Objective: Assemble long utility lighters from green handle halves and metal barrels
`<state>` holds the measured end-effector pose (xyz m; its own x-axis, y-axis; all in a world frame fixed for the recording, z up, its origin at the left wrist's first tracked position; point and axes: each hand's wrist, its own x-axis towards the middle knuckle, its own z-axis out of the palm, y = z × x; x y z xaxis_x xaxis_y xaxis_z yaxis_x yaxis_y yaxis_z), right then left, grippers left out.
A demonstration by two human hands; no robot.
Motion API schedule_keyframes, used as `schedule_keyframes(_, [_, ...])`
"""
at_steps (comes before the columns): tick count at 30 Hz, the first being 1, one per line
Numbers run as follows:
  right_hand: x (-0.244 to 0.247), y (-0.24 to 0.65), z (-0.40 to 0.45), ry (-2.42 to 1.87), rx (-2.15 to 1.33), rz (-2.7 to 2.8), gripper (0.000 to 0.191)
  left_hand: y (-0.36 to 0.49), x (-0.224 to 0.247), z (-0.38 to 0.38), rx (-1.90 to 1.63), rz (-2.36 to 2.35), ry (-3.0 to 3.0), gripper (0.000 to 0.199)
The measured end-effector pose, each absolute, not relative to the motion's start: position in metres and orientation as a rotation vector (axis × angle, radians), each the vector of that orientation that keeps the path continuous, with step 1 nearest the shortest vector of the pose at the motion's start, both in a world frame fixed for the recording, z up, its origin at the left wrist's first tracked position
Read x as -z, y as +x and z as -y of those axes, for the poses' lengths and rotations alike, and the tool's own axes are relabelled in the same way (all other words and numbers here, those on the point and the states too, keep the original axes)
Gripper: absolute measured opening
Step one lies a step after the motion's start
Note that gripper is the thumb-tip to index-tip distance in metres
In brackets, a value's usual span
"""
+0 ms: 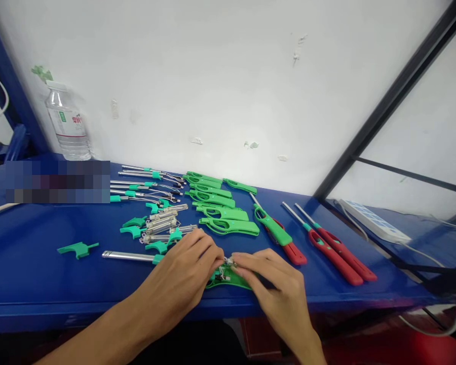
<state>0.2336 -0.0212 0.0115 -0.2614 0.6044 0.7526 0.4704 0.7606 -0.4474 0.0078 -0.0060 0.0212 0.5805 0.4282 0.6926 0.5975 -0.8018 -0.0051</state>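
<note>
In front of me a green lighter shell half (235,280) lies open on the blue table, with a silver lighter tube (127,256) reaching out to its left. White wires and a small black igniter (222,277) show inside the shell. My left hand (186,266) is closed over the shell's left part, thumb and fingers pinched at its upper edge; what they grip is hidden. Between the closed fingertips of my right hand (279,281) is a small clear and metal lighter part (230,261). The two hands' fingertips almost meet.
Green triggers (79,249), clear fuel tanks (161,223) and silver tubes with wires (137,174) lie left. Several green shells (230,226) are stacked behind my hands. Assembled red lighters (334,256) and a green one (272,225) lie right. A water bottle (68,126) stands by the wall.
</note>
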Motion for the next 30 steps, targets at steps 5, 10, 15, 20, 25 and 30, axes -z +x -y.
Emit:
schedule_keyframes(5, [-0.013,0.233,0.021,-0.804,-0.183,1.896,0.031,0.007,-0.019,0.007,1.052,0.850,-2.599,0.019])
schedule_keyframes(10, [-0.014,0.234,0.021,-0.809,-0.198,1.891,0.029,0.008,-0.021,0.005,1.071,0.825,-2.610,0.018])
schedule_keyframes(15, [-0.013,0.234,0.022,-0.810,-0.197,1.897,0.028,0.007,-0.022,0.005,1.040,0.845,-2.622,0.020])
schedule_keyframes(20, [-0.015,0.232,0.022,-0.814,-0.182,1.899,0.025,0.008,-0.023,0.008,0.949,0.852,-2.596,0.023])
schedule_keyframes(25, [-0.016,0.232,0.022,-0.833,-0.157,1.891,0.023,0.011,-0.029,0.012,0.945,0.893,-2.567,0.025])
schedule_keyframes(30, [-0.017,0.232,0.022,-0.822,-0.160,1.889,0.023,0.013,-0.032,0.014,0.953,0.925,-2.648,0.029])
